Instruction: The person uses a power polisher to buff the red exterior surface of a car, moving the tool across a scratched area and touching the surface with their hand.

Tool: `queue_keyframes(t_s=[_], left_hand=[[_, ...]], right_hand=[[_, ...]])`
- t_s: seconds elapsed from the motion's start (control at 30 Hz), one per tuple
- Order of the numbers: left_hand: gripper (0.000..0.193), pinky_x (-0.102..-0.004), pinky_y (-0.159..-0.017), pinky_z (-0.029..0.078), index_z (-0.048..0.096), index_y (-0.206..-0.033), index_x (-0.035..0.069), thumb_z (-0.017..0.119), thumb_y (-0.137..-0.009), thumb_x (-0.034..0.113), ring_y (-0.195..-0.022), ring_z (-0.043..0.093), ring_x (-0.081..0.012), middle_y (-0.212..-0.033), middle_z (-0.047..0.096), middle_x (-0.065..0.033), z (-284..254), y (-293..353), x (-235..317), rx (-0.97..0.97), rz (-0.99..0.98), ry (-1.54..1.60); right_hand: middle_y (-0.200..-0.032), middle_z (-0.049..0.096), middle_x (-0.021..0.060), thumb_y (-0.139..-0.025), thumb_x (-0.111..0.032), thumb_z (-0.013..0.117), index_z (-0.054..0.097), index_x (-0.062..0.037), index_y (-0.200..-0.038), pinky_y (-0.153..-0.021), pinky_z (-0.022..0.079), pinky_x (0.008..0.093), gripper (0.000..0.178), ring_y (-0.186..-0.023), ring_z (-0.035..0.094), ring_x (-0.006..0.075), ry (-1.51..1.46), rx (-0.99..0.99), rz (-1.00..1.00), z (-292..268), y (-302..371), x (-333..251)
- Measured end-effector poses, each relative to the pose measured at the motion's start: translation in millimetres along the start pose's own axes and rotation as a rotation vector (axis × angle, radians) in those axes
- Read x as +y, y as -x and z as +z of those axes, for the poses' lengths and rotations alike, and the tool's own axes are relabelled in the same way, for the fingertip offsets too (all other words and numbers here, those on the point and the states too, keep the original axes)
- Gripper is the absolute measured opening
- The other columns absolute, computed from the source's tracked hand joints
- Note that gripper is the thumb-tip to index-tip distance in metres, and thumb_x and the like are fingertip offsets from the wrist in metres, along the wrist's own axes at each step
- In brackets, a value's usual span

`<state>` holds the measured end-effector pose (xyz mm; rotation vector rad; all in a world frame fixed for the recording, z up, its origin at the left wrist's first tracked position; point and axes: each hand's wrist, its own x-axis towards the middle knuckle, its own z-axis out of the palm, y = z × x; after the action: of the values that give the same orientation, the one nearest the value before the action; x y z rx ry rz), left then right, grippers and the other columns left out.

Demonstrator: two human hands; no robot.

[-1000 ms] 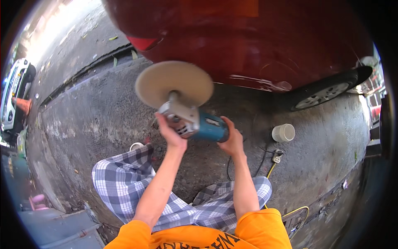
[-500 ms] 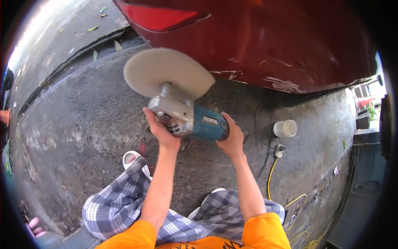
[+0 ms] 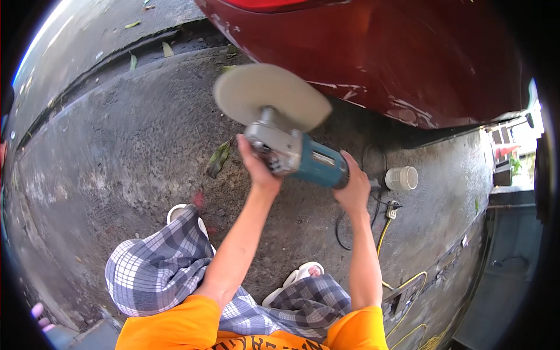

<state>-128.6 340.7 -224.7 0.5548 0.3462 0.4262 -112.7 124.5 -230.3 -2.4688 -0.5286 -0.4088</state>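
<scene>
Both my hands hold a blue and silver electric polisher (image 3: pixel 319 163) with a wide, cream-coloured round pad (image 3: pixel 262 93) on its spindle. My left hand (image 3: pixel 261 170) is wrapped round the silver gear head, its thumb along the side. Round the rear end of the blue body, my right hand (image 3: pixel 354 189) is closed. The pad looks blurred and is tilted, its right edge near the lower rim of a dark red car bumper (image 3: pixel 396 58). Whether pad and bumper touch, I cannot tell. Pale scraped marks run along the bumper's lower edge.
A white tub (image 3: pixel 401 178) lies on its side on the stained concrete. Beside it, a black cord meets a socket (image 3: pixel 392 211) on a yellow extension cord (image 3: pixel 408 281). A dry leaf (image 3: pixel 218 158) lies left of my left hand. A shallow gutter (image 3: pixel 116 65) crosses the far left.
The polisher has shifted right in the picture, both hands still on it. The bumper appears farther up and right as the view moved. A leaf and more of the cord now show.
</scene>
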Motion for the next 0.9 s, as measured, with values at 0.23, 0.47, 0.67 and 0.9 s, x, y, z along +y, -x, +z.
queue_keyframes(t_s=[0.23, 0.47, 0.67, 0.9], left_hand=[[0.072, -0.0379, -0.098, 0.045, 0.055, -0.124, 0.007, 0.038, -0.093, 0.070, -0.110, 0.058, -0.0227, -0.116, 0.062, -0.0081, -2.9, -0.2, -50.6, -0.073, -0.234, 0.224], [0.082, -0.0403, -0.096, 0.047, 0.055, -0.123, 0.005, 0.033, -0.089, 0.076, -0.109, 0.059, -0.0247, -0.114, 0.062, -0.0107, -19.5, -42.5, -5.5, -0.017, -0.128, 0.077], [0.087, -0.0429, -0.098, 0.048, 0.054, -0.129, 0.007, 0.035, -0.085, 0.080, -0.111, 0.060, -0.0265, -0.119, 0.063, -0.0110, -32.4, -85.2, 54.0, -0.018, -0.054, 0.089], [0.085, -0.0415, -0.097, 0.051, 0.050, -0.134, 0.005, 0.029, -0.091, 0.075, -0.111, 0.061, -0.0249, -0.119, 0.062, -0.0107, -7.3, -113.8, 139.2, -0.112, 0.106, -0.040]], right_hand=[[-0.111, 0.067, 0.0161, -0.061, -0.001, 0.074, 0.046, -0.0173, -0.138, -0.090, 0.048, 0.0449, 0.084, -0.101, 0.062, 0.0391, 0.095, -0.024, 0.079, -14.0, 20.1, 43.2], [-0.115, 0.066, 0.0142, -0.063, -0.006, 0.075, 0.049, -0.0166, -0.137, -0.089, 0.049, 0.0436, 0.080, -0.103, 0.062, 0.0374, 0.108, 0.041, -0.033, 39.7, -13.8, 11.0], [-0.116, 0.066, 0.0131, -0.062, -0.005, 0.076, 0.048, -0.0160, -0.137, -0.090, 0.049, 0.0427, 0.081, -0.101, 0.063, 0.0365, 0.007, 0.028, -0.086, 94.0, -56.6, -26.6], [-0.108, 0.068, 0.0152, -0.064, -0.008, 0.080, 0.038, -0.0165, -0.143, -0.087, 0.051, 0.0431, 0.090, -0.100, 0.065, 0.0368, -0.091, 0.073, -0.092, 121.3, -95.9, -88.7]])
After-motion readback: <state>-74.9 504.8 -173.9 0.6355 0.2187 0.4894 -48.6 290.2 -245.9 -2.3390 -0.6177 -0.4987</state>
